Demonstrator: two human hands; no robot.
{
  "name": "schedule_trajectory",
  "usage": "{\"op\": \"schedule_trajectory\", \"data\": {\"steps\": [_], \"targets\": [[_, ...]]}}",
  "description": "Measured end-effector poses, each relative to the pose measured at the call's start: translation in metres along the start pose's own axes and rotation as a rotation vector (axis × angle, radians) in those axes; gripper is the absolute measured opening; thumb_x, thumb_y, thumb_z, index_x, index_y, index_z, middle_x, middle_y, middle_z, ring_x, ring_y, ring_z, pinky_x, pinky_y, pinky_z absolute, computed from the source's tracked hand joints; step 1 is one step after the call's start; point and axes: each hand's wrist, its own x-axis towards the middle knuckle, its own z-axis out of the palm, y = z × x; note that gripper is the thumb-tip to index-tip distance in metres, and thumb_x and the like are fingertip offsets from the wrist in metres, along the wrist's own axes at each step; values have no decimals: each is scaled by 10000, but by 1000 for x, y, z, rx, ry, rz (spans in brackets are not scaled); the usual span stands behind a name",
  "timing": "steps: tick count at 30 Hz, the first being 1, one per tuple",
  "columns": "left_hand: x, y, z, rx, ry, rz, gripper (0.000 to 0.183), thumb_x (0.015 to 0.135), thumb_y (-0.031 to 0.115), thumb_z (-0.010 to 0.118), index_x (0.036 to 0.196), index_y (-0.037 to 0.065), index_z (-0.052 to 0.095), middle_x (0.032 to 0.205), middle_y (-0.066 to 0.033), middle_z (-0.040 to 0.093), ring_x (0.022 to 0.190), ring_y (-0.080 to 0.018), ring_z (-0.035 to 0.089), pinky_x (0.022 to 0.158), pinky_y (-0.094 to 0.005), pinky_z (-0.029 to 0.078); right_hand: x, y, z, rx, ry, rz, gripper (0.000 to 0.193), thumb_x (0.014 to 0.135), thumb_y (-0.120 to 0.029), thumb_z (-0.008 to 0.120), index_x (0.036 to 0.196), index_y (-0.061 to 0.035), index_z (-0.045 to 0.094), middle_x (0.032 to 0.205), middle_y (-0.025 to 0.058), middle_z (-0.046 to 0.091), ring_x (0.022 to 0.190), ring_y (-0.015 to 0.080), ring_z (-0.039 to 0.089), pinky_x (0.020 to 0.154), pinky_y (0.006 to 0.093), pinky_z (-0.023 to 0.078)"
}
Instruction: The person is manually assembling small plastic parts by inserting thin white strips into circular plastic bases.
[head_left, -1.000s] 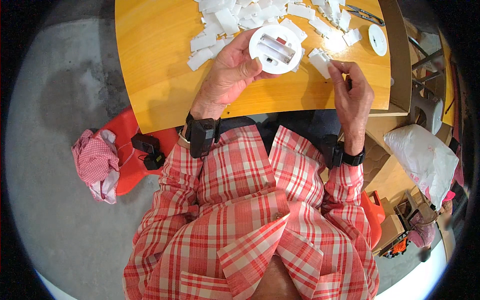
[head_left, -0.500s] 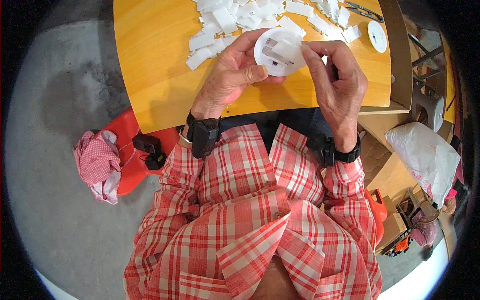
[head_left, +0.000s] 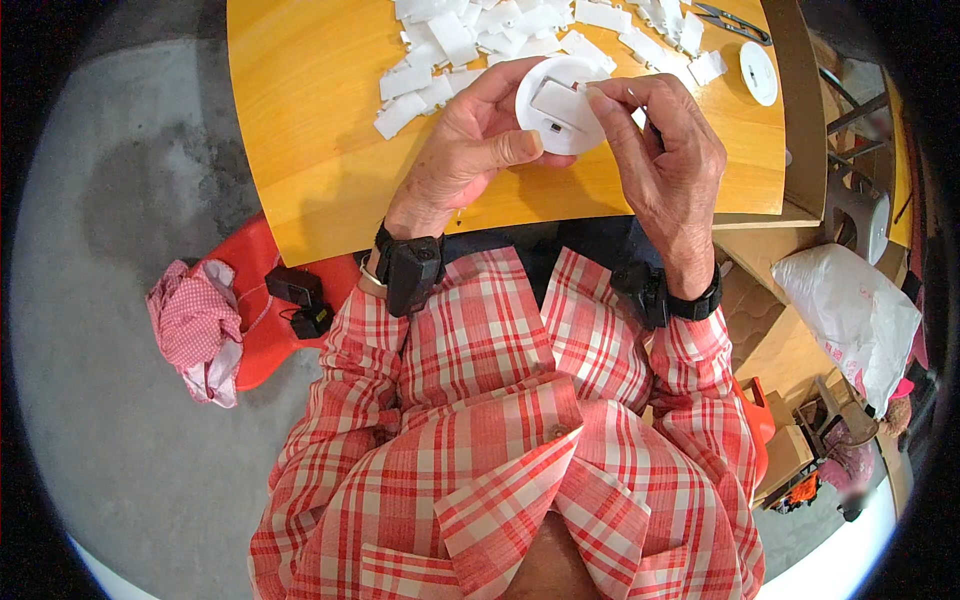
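Note:
Above the near part of the table, my left hand (head_left: 462, 150) grips a round white plastic disc (head_left: 582, 138) by its left side, thumb on the near rim and fingers behind. A rectangular recess and a small dark slot show on the disc's face. Over the recess lies a white rectangular cover (head_left: 560, 103), almost flat. My right hand (head_left: 668, 135) is closed, with thumb and forefinger at the cover's right end; the other fingers curl into the palm. The exact contact of its fingertips is partly hidden.
Many white covers (head_left: 453, 40) lie heaped on the yellow table (head_left: 330, 150). Farther right are another white disc (head_left: 758, 73) and dark snips (head_left: 733, 22). A red stool (head_left: 262, 345) with pink cloth (head_left: 195, 320) stands left; a white plastic bag (head_left: 850, 315) sits right.
The cover has gone from tilted over the recess to lying nearly flat in it. My right hand has shifted slightly left, and the disc slightly right.

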Motion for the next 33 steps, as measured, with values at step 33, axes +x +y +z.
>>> {"op": "schedule_trajectory", "data": {"steps": [33], "targets": [[0, 4, 5, 126, 49, -39, 578, 825, 126, 643, 1314, 28, 350, 1214, -121, 505, 1085, -246, 535, 808, -411, 550, -10, 9, 7, -153, 16, -121, 88, 756, -83, 658, 812, -77, 590, 726, 69, 543, 640, 249, 586, 521, 322, 466]]}}
